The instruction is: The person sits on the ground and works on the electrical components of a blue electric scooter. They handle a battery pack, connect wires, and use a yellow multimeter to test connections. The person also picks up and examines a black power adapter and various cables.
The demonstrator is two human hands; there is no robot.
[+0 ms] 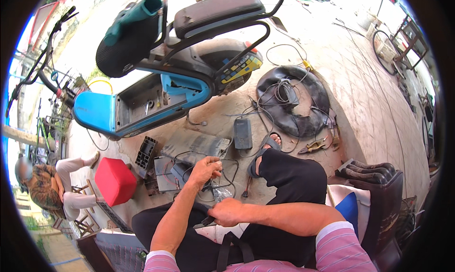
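Observation:
My left hand is raised over the ground ahead of my lap, its fingers closed in a pinch. Something small and pale shows at the fingertips, too small to name. Lower and closer to me, my right hand is closed on a small dark piece above my lap. Between the hands lies a crumpled clear plastic bag. Black cables loop around it and run beside a grey box just left of my left hand. What each hand grips is partly covered by the fingers.
A blue electric scooter stands ahead, with tools in its open footwell. Nearby are a black charger-like box, a black inner tube, pliers and a red stool. Another person sits at far left.

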